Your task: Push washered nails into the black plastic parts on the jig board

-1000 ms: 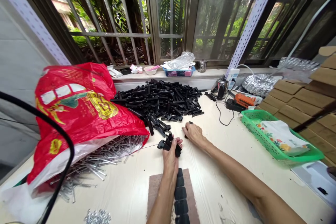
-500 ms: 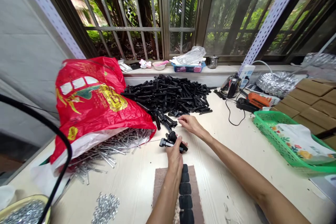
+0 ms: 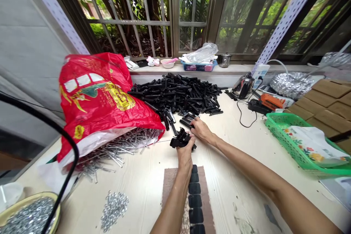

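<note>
My left hand [image 3: 185, 151] is closed around several black plastic parts [image 3: 181, 138], bunched together above the table. Just beyond it to the right, my right hand [image 3: 201, 129] has its fingers on more black plastic parts [image 3: 187, 120] at the near edge of a large heap. That heap of black parts [image 3: 181, 93] lies against the wall under the window. Below my left hand, a row of black square pieces [image 3: 194, 189] runs toward me on a brown board [image 3: 171, 181]; my left forearm passes beside it.
A red bag [image 3: 95, 98] spills metal rods [image 3: 117, 150] at left. Small clear pieces [image 3: 113, 208] lie near a bowl [image 3: 30, 212] of similar ones. At right stand a green basket [image 3: 290, 150], cardboard boxes [image 3: 326, 98] and an orange tool [image 3: 271, 101]. A black cable [image 3: 68, 142] arcs across the left.
My right hand has gone from hovering beside the heap to gripping black parts at its near edge. My left hand has turned and shifted slightly forward, still holding its bunch. The view has shifted slightly.
</note>
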`<state>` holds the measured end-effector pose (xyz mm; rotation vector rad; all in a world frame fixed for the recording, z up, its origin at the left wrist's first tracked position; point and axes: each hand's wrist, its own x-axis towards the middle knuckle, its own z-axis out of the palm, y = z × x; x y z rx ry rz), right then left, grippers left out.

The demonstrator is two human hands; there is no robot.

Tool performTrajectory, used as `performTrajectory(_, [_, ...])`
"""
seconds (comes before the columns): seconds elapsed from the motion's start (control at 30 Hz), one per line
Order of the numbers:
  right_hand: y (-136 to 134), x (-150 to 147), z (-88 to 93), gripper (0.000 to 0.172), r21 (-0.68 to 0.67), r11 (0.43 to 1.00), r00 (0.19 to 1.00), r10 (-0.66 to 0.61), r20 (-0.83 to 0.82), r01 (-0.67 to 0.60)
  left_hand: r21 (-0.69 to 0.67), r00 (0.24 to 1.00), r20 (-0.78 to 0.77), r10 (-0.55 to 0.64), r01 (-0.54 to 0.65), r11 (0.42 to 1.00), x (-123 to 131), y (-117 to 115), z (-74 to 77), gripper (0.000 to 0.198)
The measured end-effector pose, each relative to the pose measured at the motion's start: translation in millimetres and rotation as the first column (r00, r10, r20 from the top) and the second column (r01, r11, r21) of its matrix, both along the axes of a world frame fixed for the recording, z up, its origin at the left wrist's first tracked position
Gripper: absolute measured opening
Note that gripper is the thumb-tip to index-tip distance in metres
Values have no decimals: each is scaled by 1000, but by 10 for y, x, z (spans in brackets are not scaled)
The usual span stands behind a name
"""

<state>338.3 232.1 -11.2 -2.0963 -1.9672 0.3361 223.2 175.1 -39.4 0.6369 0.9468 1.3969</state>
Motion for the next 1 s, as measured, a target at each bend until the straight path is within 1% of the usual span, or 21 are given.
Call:
performTrajectory(0.07, [-162, 165, 19, 30, -5, 1000, 1000, -21, -7, 21, 30, 998, 37, -50, 49, 998, 3, -17, 55, 41])
performTrajectory(0.1, [-252, 240, 37, 28, -9, 999, 999, -34, -10, 34, 37, 998, 29, -64, 62, 997, 5, -20, 78, 40])
performTrajectory(0.17, [-438, 357, 99, 26, -11, 998, 998, -56, -11, 55, 39, 996, -45, -74, 76, 996, 16, -22, 109, 33])
performTrajectory(0.27, [-695, 427, 270, 21, 47, 996, 996, -79, 30, 77, 35, 986, -159, -42, 48, 998, 42, -36, 131, 27])
performTrajectory(0.33, [-826, 405, 428, 19, 55, 997, 998, -61, -1, 61, 91, 985, -168, -42, 57, 994, 44, -77, 161, 32])
performTrajectory(0.4, [-927, 343, 605, 19, -19, 999, 987, -38, -154, 36, 207, 980, -181, -82, 120, 971, 1, -156, 233, 42])
performTrajectory(0.43, [-973, 302, 697, 19, -73, 997, 967, -39, -253, 21, 274, 972, -208, -110, 166, 947, -42, -209, 289, 46])
performTrajectory(0.5, [-1064, 205, 879, 20, -176, 984, 905, -63, -421, -13, 385, 947, -289, -142, 251, 888, -171, -332, 431, 49])
performTrajectory(0.57, [-1145, 92, 1040, 20, -231, 969, 844, -53, -533, -86, 462, 918, -371, -142, 315, 829, -342, -459, 582, 48])
performTrajectory(0.6, [-1173, 28, 1102, 22, -242, 960, 814, -26, -580, -142, 465, 908, -397, -133, 324, 824, -440, -518, 643, 44])
performTrajectory(0.63, [-1186, -44, 1147, 24, -242, 947, 778, 13, -628, -212, 439, 903, -411, -121, 313, 842, -546, -572, 687, 38])
performTrajectory(0.67, [-1181, -126, 1169, 29, -232, 926, 733, 66, -677, -298, 382, 904, -414, -106, 278, 881, -660, -624, 712, 30])
performTrajectory(0.73, [-1103, -329, 1134, 41, -187, 875, 651, 176, -738, -448, 210, 928, -364, -80, 165, 964, -918, -723, 700, 17])
performTrajectory(0.77, [-1029, -448, 1076, 46, -160, 870, 664, 225, -713, -467, 111, 946, -312, -84, 124, 986, -1059, -771, 669, 18])
performTrajectory(0.8, [-934, -576, 995, 47, -135, 879, 705, 265, -658, -457, 32, 969, -234, -84, 94, 995, -1205, -819, 629, 22])
performTrajectory(0.83, [-825, -707, 898, 43, -90, 918, 790, 279, -546, -387, -28, 987, -143, -76, 73, 997, -1353, -867, 584, 25])
performTrajectory(0.87, [-710, -837, 790, 36, -33, 962, 910, 245, -335, -272, -81, 992, -90, -87, 80, 994, -1496, -914, 540, 27])
performTrajectory(0.9, [-599, -961, 679, 30, -1, 976, 943, 212, -257, -219, -115, 994, -63, -93, 85, 990, -1632, -961, 499, 28])
performTrajectory(0.93, [-501, -1077, 571, 26, 21, 982, 959, 190, -209, -189, -130, 995, -42, -93, 87, 988, -1757, -1008, 466, 29])
performTrajectory(1.0, [-368, -1270, 383, 19, 42, 985, 972, 173, -159, -169, -152, 994, -8, -112, 110, 982, -1964, -1100, 422, 28])
